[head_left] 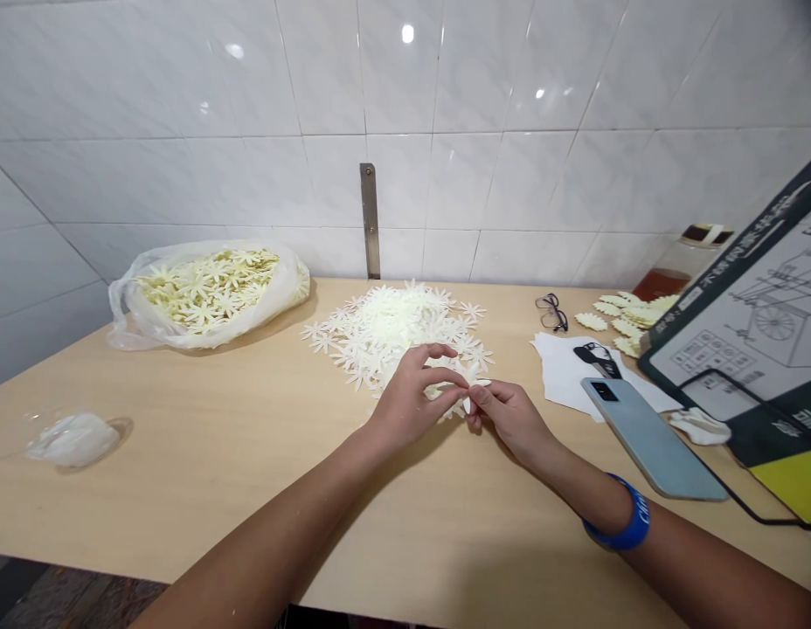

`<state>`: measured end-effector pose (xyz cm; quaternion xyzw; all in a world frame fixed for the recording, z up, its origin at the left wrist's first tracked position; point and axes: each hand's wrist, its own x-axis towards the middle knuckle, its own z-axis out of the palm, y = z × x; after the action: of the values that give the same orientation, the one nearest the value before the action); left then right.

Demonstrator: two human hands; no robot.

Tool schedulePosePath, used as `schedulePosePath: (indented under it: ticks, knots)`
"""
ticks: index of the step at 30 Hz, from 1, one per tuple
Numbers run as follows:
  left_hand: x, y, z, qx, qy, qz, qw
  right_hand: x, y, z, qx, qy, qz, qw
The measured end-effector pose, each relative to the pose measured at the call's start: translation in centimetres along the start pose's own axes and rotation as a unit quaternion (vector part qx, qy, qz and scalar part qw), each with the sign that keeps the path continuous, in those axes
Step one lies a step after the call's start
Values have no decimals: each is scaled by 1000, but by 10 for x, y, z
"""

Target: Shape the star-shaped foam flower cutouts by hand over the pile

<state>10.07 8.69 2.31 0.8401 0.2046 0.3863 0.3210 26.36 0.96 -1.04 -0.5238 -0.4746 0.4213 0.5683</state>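
My left hand (412,393) and my right hand (510,418) meet at the front edge of a loose pile of pale flower-shaped pieces (398,323). Between their fingertips is a small white flower piece (469,404), its petals partly covered by the fingers. The right thumb and fingers pinch it; the left thumb and a finger close on its left side, while another left finger is raised. A plastic bag (287,279) full of yellowish flower pieces (209,288) lies open behind and to the left.
Clear plastic with white material (74,439) lies at left. At right are glasses (551,313), white paper (563,371), a phone (651,437), scalloped pieces (632,316), a jar of dark liquid (671,266) and a large printed box (752,323). A tiled wall stands behind the table (215,472).
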Motion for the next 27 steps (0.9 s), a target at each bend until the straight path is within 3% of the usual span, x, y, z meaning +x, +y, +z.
schedulePosePath:
  ticks: [5, 9, 15, 18, 25, 27]
  knots:
    - [0, 4, 2, -29, 8, -17, 999, 0, -2, 1, -7, 0, 7, 1000]
    - [3, 4, 0, -140, 41, -110, 983, -1, -4, 2, -2, 1, 1, 1000]
    - [12, -1, -7, -347, 83, -255, 899, -1, -2, 1, -5, 7, 4, 1000]
    - [12, -1, -8, -414, 86, -291, 858, -1, -1, 1, -11, 12, 9, 1000]
    - [13, 1, -4, -492, 66, -349, 795, 0, 2, 1, -14, 15, 13, 1000]
    - [13, 1, -4, -490, 62, -353, 795, 1, 2, 1, -17, 18, 16, 1000]
